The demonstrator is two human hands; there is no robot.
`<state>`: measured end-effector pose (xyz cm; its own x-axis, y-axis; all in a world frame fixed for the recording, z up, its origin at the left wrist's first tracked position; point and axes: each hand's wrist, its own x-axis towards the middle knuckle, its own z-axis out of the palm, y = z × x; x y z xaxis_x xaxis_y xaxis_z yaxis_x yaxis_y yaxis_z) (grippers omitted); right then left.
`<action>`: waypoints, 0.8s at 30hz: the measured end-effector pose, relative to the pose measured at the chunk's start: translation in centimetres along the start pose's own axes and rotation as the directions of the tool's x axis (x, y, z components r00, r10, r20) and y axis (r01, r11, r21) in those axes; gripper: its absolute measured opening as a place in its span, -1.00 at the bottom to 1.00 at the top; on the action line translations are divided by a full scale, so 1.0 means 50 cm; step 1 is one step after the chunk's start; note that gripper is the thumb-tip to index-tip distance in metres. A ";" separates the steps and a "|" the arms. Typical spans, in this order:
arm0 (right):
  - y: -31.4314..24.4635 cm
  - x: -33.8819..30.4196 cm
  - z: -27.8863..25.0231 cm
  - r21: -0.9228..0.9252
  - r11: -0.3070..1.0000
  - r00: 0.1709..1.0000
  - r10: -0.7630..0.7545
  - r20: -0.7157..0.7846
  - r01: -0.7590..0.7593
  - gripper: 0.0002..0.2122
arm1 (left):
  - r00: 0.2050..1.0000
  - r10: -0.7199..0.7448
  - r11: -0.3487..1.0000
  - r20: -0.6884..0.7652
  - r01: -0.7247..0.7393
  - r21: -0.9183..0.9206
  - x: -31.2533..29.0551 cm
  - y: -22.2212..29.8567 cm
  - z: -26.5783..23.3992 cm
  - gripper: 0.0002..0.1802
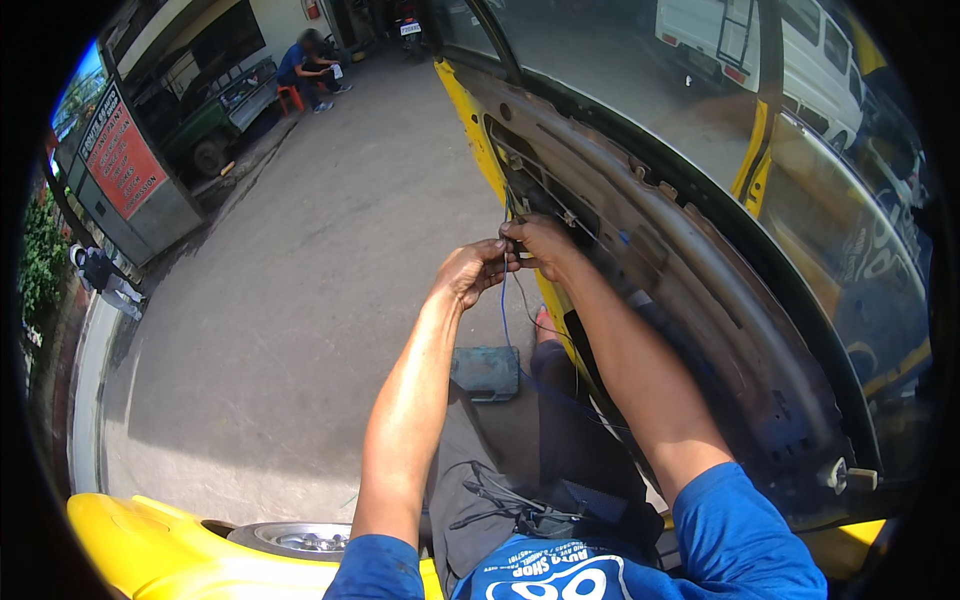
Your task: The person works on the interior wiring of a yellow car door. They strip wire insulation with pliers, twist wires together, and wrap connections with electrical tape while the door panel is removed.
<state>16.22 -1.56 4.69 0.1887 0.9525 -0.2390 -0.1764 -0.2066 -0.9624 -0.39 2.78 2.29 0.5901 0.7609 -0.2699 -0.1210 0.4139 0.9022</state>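
Note:
My left hand (pixel 474 270) and my right hand (pixel 543 245) meet fingertip to fingertip beside the edge of a yellow car door (pixel 476 125) with its inner panel bare. Both are closed in a pinch on thin wires. A blue wire (pixel 504 312) hangs below my fingers, and a thin dark wire (pixel 527 303) curves down next to it. Wire also runs up from my fingers toward an opening in the door's metal. The exact spot where the wires are gripped is hidden by my fingers.
A teal plastic case (pixel 485 373) sits on the ground near my legs. Yellow bodywork with a wheel (pixel 300 538) is at the lower left. Farther off, a person (pixel 306 72) sits on a red stool, another person (pixel 105 280) is at left, and a white van (pixel 705 45) stands beyond the door.

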 end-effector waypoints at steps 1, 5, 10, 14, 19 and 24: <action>0.001 0.000 0.000 0.001 1.000 1.000 -0.012 0.002 0.012 -0.91 | 1.000 0.005 1.000 0.016 -0.005 -0.006 0.001 -0.002 0.000 -0.81; 0.007 0.003 0.000 0.032 0.999 1.000 -0.028 0.001 0.028 -0.92 | 0.999 0.015 1.000 0.036 -0.015 0.001 -0.001 -0.002 -0.001 -0.81; 0.028 0.021 0.002 0.021 0.994 0.994 -0.109 -0.025 0.110 -0.87 | 0.998 0.052 0.997 -0.018 -0.051 0.058 -0.014 -0.003 0.009 -0.80; 0.042 0.035 -0.001 -0.072 0.987 0.988 -0.145 -0.058 0.141 -0.85 | 0.949 0.293 0.913 -0.116 -0.242 0.329 -0.037 -0.023 0.021 -0.67; 0.043 0.035 -0.012 -0.070 0.992 0.994 -0.107 -0.005 0.107 -0.85 | 0.879 0.442 0.848 -0.179 -0.345 0.401 -0.050 -0.040 0.020 -0.64; 0.036 0.018 -0.028 -0.167 0.982 0.991 -0.071 0.113 0.089 -0.82 | 0.872 0.447 0.864 -0.198 -0.364 0.347 -0.041 -0.048 0.015 -0.71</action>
<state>17.42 -1.40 2.56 0.0908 0.9839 -0.1541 0.0050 -0.1552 -0.9879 -0.69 -0.14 0.95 0.3026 0.9477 0.1014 -0.0422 -0.0929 0.9948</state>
